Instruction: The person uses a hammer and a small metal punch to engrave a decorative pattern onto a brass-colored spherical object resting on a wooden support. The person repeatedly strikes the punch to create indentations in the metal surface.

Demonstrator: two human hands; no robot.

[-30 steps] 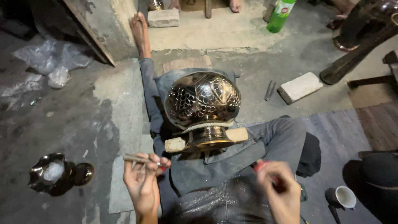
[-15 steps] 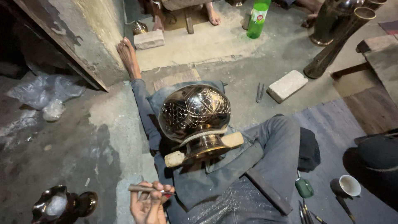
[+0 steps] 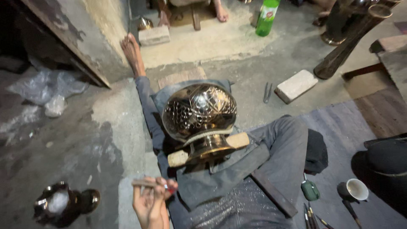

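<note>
Head view: my left hand (image 3: pixel 149 202), at 7 o'clock from the brass pot (image 3: pixel 199 111) propped on my lap w/ a wood block (image 3: pixel 237 141), is closed round a thin tool (image 3: pixel 144 183), right hand out of frame; I judge it's mid-engraving, next the tip needs setting on the pot.

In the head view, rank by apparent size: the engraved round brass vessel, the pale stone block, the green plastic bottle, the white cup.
1. Engraved round brass vessel
2. Pale stone block and green plastic bottle: alike; the bottle is farther away and cropped, so unranked
3. White cup

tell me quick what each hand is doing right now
Left hand: closed on a thin rod, palm up, beside the engraved metal pot.
Right hand: not in view.
</note>
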